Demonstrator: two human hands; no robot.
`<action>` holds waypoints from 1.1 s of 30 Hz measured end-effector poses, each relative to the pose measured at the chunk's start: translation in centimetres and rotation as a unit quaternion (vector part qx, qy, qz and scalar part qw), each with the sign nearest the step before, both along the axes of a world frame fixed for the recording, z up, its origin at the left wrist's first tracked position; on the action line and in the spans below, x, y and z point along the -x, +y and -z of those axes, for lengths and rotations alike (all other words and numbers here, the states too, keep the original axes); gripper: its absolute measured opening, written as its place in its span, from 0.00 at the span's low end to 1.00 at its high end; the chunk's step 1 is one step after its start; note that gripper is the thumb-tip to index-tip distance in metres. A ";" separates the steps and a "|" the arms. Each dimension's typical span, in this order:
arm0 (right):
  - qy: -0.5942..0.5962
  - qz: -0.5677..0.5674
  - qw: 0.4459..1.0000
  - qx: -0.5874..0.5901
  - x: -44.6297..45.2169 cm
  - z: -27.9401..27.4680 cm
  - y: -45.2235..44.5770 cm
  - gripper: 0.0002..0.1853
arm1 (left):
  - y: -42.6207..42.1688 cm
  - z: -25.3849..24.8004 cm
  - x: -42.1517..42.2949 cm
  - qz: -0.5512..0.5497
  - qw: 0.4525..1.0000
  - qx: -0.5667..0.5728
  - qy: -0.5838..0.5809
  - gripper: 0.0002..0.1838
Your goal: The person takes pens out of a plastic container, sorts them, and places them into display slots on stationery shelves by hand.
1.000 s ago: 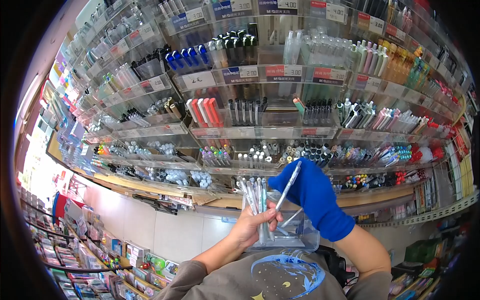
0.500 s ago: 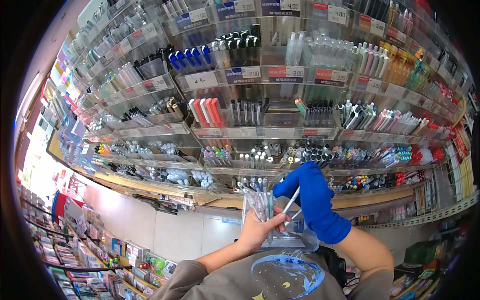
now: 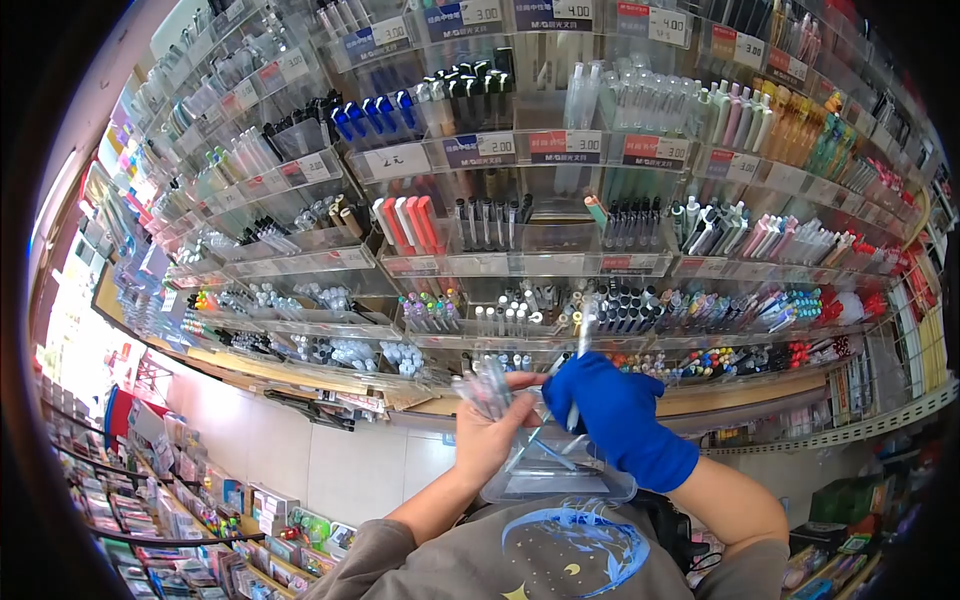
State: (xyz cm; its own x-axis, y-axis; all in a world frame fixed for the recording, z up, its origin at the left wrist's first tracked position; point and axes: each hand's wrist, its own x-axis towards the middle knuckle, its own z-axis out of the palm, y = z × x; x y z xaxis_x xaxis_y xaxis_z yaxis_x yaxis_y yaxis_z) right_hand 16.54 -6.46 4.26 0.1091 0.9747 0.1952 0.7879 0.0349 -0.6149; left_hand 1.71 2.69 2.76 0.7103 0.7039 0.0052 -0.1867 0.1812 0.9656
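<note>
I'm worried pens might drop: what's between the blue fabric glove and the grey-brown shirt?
The head view shows a clear plastic bin there, with a few pens inside.

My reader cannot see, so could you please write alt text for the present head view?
A bare left hand holds a bundle of pens while a blue-gloved right hand holds a pen, above a clear bin with slim items inside. Behind are store shelves of pens.

Before you stands the clear plastic tiered pen rack (image 3: 548, 265); between it and your torso sits the clear rectangular plastic bin (image 3: 560, 487), slim pale plastic pens (image 3: 553, 453) inside. Left of the bin lie pale square floor tiles (image 3: 340, 465).
</note>
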 end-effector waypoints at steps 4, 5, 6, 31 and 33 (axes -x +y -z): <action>0.234 0.060 0.968 -0.073 2.4 -0.5 0.2 0.09 | -0.5 0.2 -0.2 0.061 0.997 -0.024 0.043 0.19; 0.317 0.056 0.947 -0.018 2.3 -0.4 0.1 0.09 | -0.5 0.2 -0.1 0.070 0.996 0.004 0.049 0.19; 0.396 0.052 0.916 0.038 2.2 -0.3 0.0 0.09 | -0.5 0.3 -0.1 0.078 0.995 0.033 0.056 0.19; 0.183 -0.003 0.972 0.149 0.3 1.7 -2.7 0.07 | 6.8 -1.9 1.9 -0.184 0.968 0.054 -0.163 0.05; 0.396 0.044 0.897 0.193 -0.2 2.1 -2.0 0.10 | 6.1 -2.1 1.8 -0.136 0.978 0.042 -0.151 0.06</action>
